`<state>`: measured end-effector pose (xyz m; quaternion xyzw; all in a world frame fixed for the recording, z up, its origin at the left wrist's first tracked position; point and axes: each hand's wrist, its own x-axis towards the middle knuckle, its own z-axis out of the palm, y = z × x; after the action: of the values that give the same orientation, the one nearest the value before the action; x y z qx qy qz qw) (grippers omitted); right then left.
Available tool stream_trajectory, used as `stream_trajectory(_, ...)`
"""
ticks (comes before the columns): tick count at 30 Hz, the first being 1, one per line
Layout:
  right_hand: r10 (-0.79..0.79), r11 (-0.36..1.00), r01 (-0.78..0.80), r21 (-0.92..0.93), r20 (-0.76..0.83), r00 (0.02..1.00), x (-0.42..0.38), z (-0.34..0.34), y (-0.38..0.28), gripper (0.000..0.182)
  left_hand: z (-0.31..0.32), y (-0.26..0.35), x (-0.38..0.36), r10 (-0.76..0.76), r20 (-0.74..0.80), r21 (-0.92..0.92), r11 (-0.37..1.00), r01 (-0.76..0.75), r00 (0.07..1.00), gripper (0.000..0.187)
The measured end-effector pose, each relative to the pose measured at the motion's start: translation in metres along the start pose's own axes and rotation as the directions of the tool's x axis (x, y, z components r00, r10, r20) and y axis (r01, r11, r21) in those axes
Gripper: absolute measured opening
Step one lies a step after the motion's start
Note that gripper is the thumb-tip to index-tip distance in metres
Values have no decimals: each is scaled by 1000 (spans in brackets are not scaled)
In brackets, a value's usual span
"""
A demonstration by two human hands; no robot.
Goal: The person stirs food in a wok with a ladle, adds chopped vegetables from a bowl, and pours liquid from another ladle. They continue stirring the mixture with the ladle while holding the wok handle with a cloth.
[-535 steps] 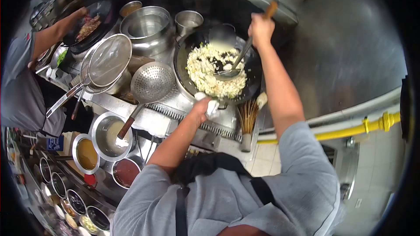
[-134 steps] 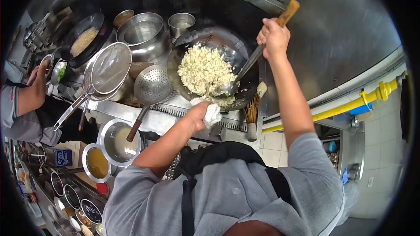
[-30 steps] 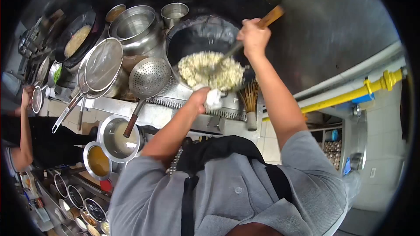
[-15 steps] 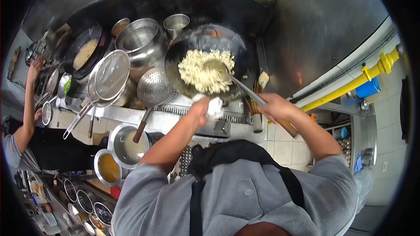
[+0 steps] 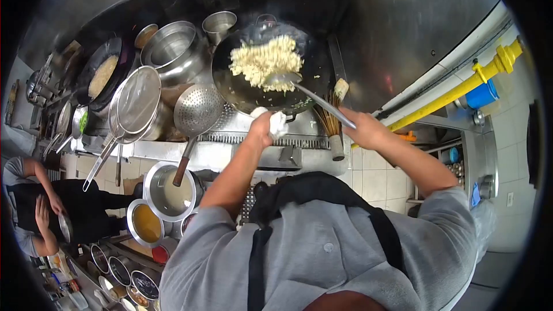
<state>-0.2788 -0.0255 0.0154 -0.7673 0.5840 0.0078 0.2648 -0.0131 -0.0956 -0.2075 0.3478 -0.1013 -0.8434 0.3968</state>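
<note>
My left hand (image 5: 262, 129) is closed around a white cloth (image 5: 278, 124) at the near rim of a large black wok (image 5: 230, 89). Pale yellow chopped food (image 5: 266, 57) lies in the wok's far half, slightly blurred. My right hand (image 5: 364, 131) grips the handle of a metal ladle (image 5: 283, 79), whose bowl touches the near side of the food. Just left of my right hand stands a bamboo brush (image 5: 331, 124). A perforated skimmer (image 5: 199, 109) rests left of the wok.
Left are mesh strainers (image 5: 139, 99), steel pots (image 5: 173, 46) and a second wok (image 5: 103, 75). Pots of pale liquid (image 5: 175, 193) and yellow liquid (image 5: 147, 223) stand lower left. A co-worker (image 5: 55, 201) stands far left. A yellow pipe (image 5: 455, 98) runs along the right wall.
The food has shifted toward the wok's far side and the wok looks tilted differently. The ladle bowl is now at the food's near edge. The co-worker's arms have come down from the stove.
</note>
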Motion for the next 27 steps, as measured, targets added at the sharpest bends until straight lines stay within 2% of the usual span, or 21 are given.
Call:
stream_trajectory(2, -117, 987, 120, -103, 42, 992, -28, -11, 15, 50, 55, 8, -56, 24, -304, 35, 999, -14, 952, 25)
stream_trajectory(3, -269, 954, 262, -142, -28, 963, -32, -4, 28, 49, 49, 10, -65, -47, -15, -25, 999, 46, 999, 24)
stream_trajectory(4, -261, 957, 256, -137, -23, 965, -18, 1, 24, 49, 48, 13, -61, -57, -17, -26, 998, 57, 998, 24)
stream_trajectory(6, -27, 997, 33, -73, 80, 996, 22, 13, 5, 52, 44, 13, -48, -99, -27, -45, 994, 97, 995, 21)
stream_trajectory(7, -17, 998, 23, -64, 84, 996, 36, 24, 1, 52, 30, 3, -39, 35, -80, -36, 999, -38, 996, 17)
stream_trajectory(8, 41, 993, -40, -107, 7, 999, 54, 29, -3, 53, 31, -11, -44, 34, -79, -34, 999, -37, 996, 17)
stream_trajectory(9, 87, 983, -98, -153, -77, 993, 68, 27, -7, 53, 35, -35, -55, 79, -257, 27, 997, -74, 963, 16)
stream_trajectory(10, 82, 984, -92, -153, -72, 994, 63, 23, -7, 53, 33, -60, -70, 120, -434, 88, 992, -90, 893, 17)
stream_trajectory(11, 59, 991, -73, -110, -126, 990, 51, 13, -6, 52, 26, -77, -80, 209, -349, 94, 978, -188, 913, 20)
stream_trajectory(13, 4, 1000, -8, -24, -186, 983, 32, -2, 0, 52, 49, -63, -103, 218, -354, 168, 971, -167, 909, 21)
stream_trajectory(14, 14, 1000, -18, -24, -165, 986, 20, -1, 0, 52, 34, -49, -80, 71, -352, -32, 996, -88, 933, 20)
stream_trajectory(16, -54, 998, 55, 15, -79, 995, 4, -1, -2, 51, 23, -3, -43, 107, -161, 9, 994, -107, 981, 21)
stream_trajectory(17, -155, 987, 148, -60, -128, 980, -4, 9, 16, 48, 21, -7, -49, 104, -165, 4, 994, -105, 981, 21)
stream_trajectory(18, -165, 985, 156, -73, -136, 977, -17, 5, 17, 48, 27, -1, -55, 61, -182, 18, 998, -59, 981, 24)
stream_trajectory(19, -199, 977, 191, -99, -83, 977, -29, -3, 14, 48, 32, 9, -55, 30, -195, 34, 999, -24, 980, 26)
stream_trajectory(20, -221, 970, 218, -109, -17, 975, -34, -5, 11, 48, 30, 10, -56, -2, -70, -8, 1000, 2, 998, 27)
stream_trajectory(22, -141, 985, 140, -101, 4, 990, -1, 4, 1, 48, 49, 24, -70, -61, -143, -40, 998, 56, 988, 26)
stream_trajectory(24, -4, 1000, 4, -15, 14, 1000, 41, 23, -1, 49, 3, 10, -31, 21, 30, -26, 999, -20, 999, 24)
stream_trajectory(25, -17, 999, 12, -46, -118, 993, 54, 32, 6, 47, 11, -9, -36, 169, -204, 8, 985, -171, 964, 20)
stream_trajectory(26, -44, 996, 25, -84, -241, 969, 63, 35, 9, 46, 15, -28, -51, 109, -309, 78, 993, -89, 945, 21)
stream_trajectory(27, -117, 992, 100, -78, -264, 958, 57, 20, 9, 47, 9, -54, -67, 155, -353, 185, 978, -93, 923, 23)
